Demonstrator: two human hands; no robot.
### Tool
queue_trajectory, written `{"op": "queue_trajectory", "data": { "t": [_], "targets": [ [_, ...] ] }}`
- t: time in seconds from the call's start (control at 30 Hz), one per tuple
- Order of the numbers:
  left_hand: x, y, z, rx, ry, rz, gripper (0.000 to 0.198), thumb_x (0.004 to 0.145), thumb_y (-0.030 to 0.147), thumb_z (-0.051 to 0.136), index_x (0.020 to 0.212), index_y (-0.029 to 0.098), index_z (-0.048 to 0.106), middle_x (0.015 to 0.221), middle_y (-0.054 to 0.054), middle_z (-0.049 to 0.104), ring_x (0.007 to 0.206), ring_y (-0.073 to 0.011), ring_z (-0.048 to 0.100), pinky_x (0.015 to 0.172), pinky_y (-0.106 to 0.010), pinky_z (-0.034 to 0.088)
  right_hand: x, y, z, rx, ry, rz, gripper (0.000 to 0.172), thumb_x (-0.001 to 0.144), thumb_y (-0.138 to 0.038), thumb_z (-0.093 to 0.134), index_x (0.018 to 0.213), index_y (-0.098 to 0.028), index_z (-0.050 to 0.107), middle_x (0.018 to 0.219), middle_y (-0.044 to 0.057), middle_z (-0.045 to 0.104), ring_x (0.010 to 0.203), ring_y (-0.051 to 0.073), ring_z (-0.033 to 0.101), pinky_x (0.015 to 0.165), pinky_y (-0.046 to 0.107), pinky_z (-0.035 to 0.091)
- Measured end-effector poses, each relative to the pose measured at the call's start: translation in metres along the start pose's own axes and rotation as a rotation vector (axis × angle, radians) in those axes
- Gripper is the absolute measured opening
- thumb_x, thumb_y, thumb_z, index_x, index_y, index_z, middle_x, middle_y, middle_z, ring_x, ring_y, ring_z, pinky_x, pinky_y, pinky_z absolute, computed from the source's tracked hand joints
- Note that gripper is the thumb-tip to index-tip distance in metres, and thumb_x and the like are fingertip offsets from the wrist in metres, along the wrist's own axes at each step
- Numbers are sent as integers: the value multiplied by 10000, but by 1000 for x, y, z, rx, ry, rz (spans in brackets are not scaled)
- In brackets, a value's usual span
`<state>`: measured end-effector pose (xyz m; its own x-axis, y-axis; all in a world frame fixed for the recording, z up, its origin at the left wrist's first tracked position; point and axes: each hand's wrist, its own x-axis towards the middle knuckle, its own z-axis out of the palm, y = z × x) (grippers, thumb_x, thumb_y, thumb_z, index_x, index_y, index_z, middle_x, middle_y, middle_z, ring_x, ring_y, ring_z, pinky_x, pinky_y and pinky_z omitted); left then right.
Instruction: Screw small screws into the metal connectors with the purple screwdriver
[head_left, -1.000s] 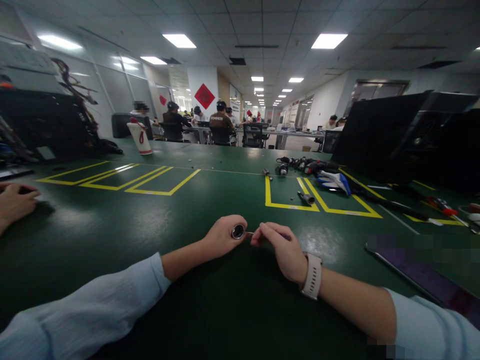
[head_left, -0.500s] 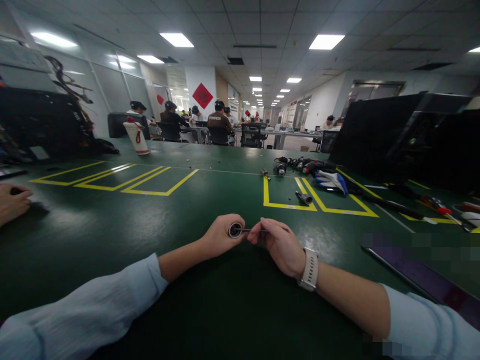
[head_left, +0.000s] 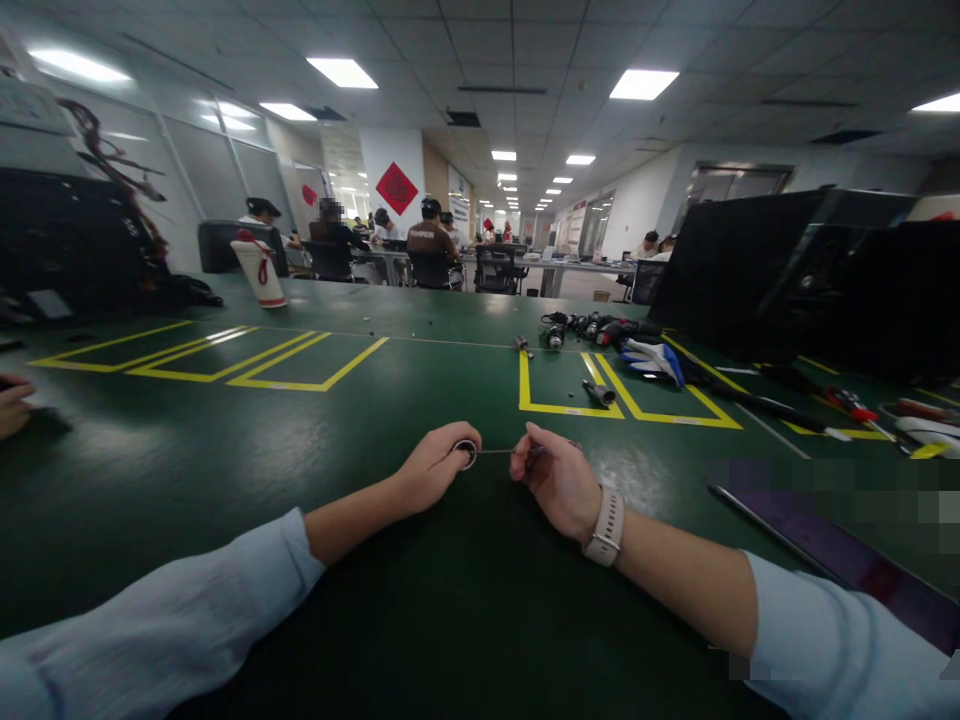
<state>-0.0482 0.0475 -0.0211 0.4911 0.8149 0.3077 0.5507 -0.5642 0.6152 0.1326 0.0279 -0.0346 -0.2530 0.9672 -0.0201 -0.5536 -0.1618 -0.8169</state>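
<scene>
My left hand is closed around a round part with a pale metal rim, its opening towards me and partly covered by my thumb. Most of that part is hidden in the palm. A short way to the right, my right hand pinches a thin metal rod, which points left at the rim. Whether the tip touches the round part I cannot tell, and the rod's other end is mostly behind my fingers. Both hands are just above the green tabletop. Beyond them lies a grey cone-shaped metal part.
Dark tool parts, a small metal piece and blue-white gloves lie farther back. A red-handled screwdriver and a dark flat-screened device are right. A white cup stands back left. Another person's hand shows at the left edge.
My right hand has drawn away to the right from my left, with more of the rod showing between them. My left thumb covers more of the opening. The view has turned slightly right.
</scene>
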Motion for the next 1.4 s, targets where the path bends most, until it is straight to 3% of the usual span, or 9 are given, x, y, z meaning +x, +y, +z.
{"op": "queue_trajectory", "data": {
  "t": [0.27, 0.43, 0.63, 0.73, 0.83, 0.97, 1.1, 1.23, 1.4],
  "targets": [
    [0, -4, 2, 48, 49, 4, 185, 774, 165, 344, 756, 161, 528, 751, -14, 532, 726, -154, 503, 672, -276, 398, 3, -1, -3, 94, 40, 57, 278, 732, -342, 594, 524, -158, 576, 472, -8, 529, 474, 105, 462, 526, 262, 343],
    [0, -1, 2, 79, 33, 9, 239, 852, 267, 323, 806, 157, 530, 761, -22, 538, 723, -158, 506, 669, -286, 406, 5, -2, -2, 136, 94, -21, 196, 701, -312, 616, 581, -158, 601, 551, -3, 553, 539, 105, 485, 562, 253, 373],
    [1, 4, 5, 188, -60, 6, 232, 790, 271, 489, 988, 154, 519, 946, -66, 549, 845, -188, 515, 757, -334, 424, 2, 5, 3, -303, 64, -182, 196, 740, -364, 602, 835, -196, 637, 801, 18, 618, 777, 155, 548, 698, 293, 410],
    [4, 2, 8, 228, -91, 5, 260, 807, 266, 478, 1045, 166, 508, 982, -67, 547, 878, -191, 518, 793, -349, 425, 4, 6, 4, -499, 25, -239, 221, 766, -386, 560, 823, -187, 636, 826, 23, 612, 805, 160, 541, 724, 298, 410],
    [9, -1, 10, 265, -94, 16, 288, 816, 286, 483, 1076, 162, 492, 1014, -74, 547, 909, -194, 520, 820, -355, 422, 18, 2, -1, -636, 97, -347, 199, 751, -367, 567, 793, -179, 617, 831, 23, 610, 794, 159, 546, 712, 284, 420],
    [22, -3, 14, 319, -114, 95, 270, 817, 262, 495, 1073, 174, 493, 1064, -67, 555, 1006, -201, 502, 945, -409, 337, 51, -19, -21, -1043, 350, -553, 220, 790, -371, 484, 820, -181, 590, 826, 21, 616, 753, 146, 563, 674, 254, 443],
    [46, -2, 27, 335, -120, 132, 266, 823, 256, 495, 1082, 197, 486, 1095, -47, 562, 1062, -196, 492, 1019, -463, 222, 80, -53, -55, -1211, 522, -579, 181, 778, -281, 482, 895, -181, 575, 906, 50, 613, 833, 183, 553, 729, 295, 427],
    [79, 3, 50, 405, -95, 173, 299, 816, 267, 511, 1109, 209, 493, 1174, -68, 518, 1109, -226, 461, 979, -453, 276, 89, -79, -92, -1400, 681, -511, 195, 695, -157, 530, 874, -187, 599, 938, 93, 615, 993, 272, 491, 840, 396, 352],
    [117, 10, 78, 411, -84, 231, 338, 814, 247, 518, 1146, 194, 490, 1154, -83, 531, 1055, -231, 508, 902, -389, 380, 90, -86, -124, -1526, 746, -341, 180, 648, -126, 574, 813, -189, 612, 873, 110, 640, 917, 287, 544, 751, 375, 382]
  ]
}}
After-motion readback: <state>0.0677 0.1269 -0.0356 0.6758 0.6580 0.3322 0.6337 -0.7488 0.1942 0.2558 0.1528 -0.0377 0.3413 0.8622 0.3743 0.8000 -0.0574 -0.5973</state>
